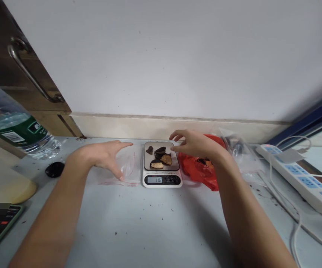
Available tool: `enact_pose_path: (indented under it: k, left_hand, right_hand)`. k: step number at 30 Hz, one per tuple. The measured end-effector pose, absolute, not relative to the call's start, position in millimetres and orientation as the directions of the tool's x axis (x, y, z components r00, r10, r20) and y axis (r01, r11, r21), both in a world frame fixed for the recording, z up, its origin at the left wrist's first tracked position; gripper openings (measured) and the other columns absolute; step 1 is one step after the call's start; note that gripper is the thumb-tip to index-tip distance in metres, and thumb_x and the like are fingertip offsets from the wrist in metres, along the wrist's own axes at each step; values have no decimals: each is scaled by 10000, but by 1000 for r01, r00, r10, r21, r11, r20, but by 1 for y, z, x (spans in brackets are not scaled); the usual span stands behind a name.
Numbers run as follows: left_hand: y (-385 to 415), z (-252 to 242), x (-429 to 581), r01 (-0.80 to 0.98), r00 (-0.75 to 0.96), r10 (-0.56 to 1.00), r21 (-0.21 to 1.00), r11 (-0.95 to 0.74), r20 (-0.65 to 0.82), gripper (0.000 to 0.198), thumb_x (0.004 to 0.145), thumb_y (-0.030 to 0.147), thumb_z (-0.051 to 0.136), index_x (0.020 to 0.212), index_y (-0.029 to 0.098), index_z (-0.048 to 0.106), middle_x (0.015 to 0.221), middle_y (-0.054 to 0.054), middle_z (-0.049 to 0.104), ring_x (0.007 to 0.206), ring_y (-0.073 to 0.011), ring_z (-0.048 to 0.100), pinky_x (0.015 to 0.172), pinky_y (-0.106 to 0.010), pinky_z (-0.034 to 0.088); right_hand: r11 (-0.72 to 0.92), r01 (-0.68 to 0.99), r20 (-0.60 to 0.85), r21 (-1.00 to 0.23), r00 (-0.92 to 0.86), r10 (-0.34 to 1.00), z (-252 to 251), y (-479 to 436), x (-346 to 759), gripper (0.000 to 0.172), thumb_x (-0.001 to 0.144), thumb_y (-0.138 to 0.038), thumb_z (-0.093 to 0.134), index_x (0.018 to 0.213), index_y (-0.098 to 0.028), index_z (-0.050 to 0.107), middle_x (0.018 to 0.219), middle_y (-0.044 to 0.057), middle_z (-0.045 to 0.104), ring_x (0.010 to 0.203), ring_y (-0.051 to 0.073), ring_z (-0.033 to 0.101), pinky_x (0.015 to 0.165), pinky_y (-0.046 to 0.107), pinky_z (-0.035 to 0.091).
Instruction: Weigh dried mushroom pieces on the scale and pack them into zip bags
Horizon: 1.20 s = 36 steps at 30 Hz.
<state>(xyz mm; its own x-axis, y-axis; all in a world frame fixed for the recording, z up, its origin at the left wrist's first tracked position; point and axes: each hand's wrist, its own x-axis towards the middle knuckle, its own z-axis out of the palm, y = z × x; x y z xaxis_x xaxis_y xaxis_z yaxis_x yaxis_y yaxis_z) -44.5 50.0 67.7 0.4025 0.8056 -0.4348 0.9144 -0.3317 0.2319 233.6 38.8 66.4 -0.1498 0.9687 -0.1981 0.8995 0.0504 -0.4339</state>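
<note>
Two forearms of mine reach over the pale table (116, 212), one on each side of the scale. My left hand (101, 155) is spread, thumb wide of the fingers; my right hand (195, 143) is loosely curved with nothing in its grasp, fingertips near the scale's right edge. The red bag (190, 163) lies crumpled and shiny just right of the scale, partly behind my right wrist, some dark and orange-brown bits showing in it. The scale (163, 173) is white with a steel plate, lying flat between my hands. Left of it lies a clear bag (128, 165), wrinkled, with a reddish line along its near edge; my left thumb is at that edge, but I can't tell whether it touches. On the plate sit the dried pieces (166, 159), dark and curled, a couple with tan faces, grouped inside the rim. The display (154, 180) looks like 116; any decimal point is too small to make out.

As for edges, the wall (177, 63) rises close behind the plate. Open tabletop, flecked with dark specks, runs from the scale's front toward me. The power strip (297, 171) bounds the far right; a black oval object (54, 169) lies beside my left forearm.
</note>
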Motion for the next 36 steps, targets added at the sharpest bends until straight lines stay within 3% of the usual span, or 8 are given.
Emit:
enact_pose_path:
  k: [3, 6, 8, 12, 22, 29, 32, 36]
  left_hand:
    - [48, 63, -31, 927, 374, 759, 216, -306, -533, 1368, 416, 512, 839, 1626, 259, 256, 1601, -145, 454, 1436, -423, 439, 1119, -470, 436]
    - [46, 59, -18, 950, 307, 767, 139, -279, -564, 1312, 409, 420, 834, 1600, 239, 317, 1533, -184, 518, 1376, -463, 488, 1053, -525, 483]
    - [45, 57, -14, 956, 286, 784, 111, -271, -551, 1142, 449, 375, 803, 1521, 208, 445, 1469, -207, 567, 1302, -465, 554, 982, -516, 527]
    - [44, 57, -20, 942, 336, 805, 156, -298, -490, 823, 562, 356, 725, 1353, 179, 583, 1361, -192, 634, 1193, -408, 638, 933, -448, 543]
    - [51, 56, -26, 779, 586, 783, 412, -473, -207, 976, 630, 643, 780, 1476, 255, 485, 1476, -126, 569, 1351, -357, 532, 1098, -427, 422]
    - [48, 48, -10, 767, 569, 809, 450, -457, -149, 1080, 632, 684, 785, 1533, 219, 413, 1588, -168, 459, 1433, -389, 453, 1141, -472, 395]
    - [45, 52, -5, 762, 547, 829, 478, -438, -113, 1064, 643, 709, 778, 1533, 269, 396, 1617, -136, 431, 1455, -382, 427, 1144, -471, 391]
    - [44, 60, -8, 729, 549, 831, 542, -419, -95, 969, 685, 669, 763, 1490, 232, 449, 1434, -130, 620, 1287, -363, 596, 1022, -431, 496]
  right_hand:
    - [-4, 912, -283, -410, -123, 951, 65, 33, 221, 715, 786, -418, 789, 1444, -263, 558, 1424, 122, 621, 1215, 297, 643, 950, 362, 540]
    - [21, 918, -314, -395, -157, 936, 57, 30, 203, 919, 679, -477, 862, 1498, -266, 502, 1494, 147, 538, 1272, 331, 607, 962, 380, 544]
    - [45, 922, -295, -385, -169, 940, 49, 29, 193, 843, 679, -487, 852, 1434, -241, 569, 1469, 172, 539, 1225, 342, 631, 919, 392, 559]
    - [126, 921, -240, -369, -226, 944, 38, 35, 186, 417, 762, -342, 770, 1155, -210, 724, 1213, 158, 698, 1045, 301, 696, 799, 347, 551]
    - [115, 841, -248, -529, -283, 927, 47, 44, 208, 71, 794, -119, 702, 810, -180, 734, 781, 25, 739, 727, 157, 654, 613, 239, 431]
    - [224, 668, -97, -710, -408, 908, 62, 37, 213, 68, 824, -193, 707, 878, -173, 744, 757, -11, 693, 699, 131, 607, 657, 245, 467]
    - [338, 564, 24, -753, -491, 871, 63, 32, 204, 237, 808, -156, 700, 1036, -190, 757, 865, 12, 744, 778, 155, 659, 726, 275, 528]
    - [407, 322, 170, -855, -567, 806, 60, 31, 197, 513, 789, -69, 659, 1276, -227, 679, 1179, 56, 756, 1026, 190, 717, 893, 336, 588]
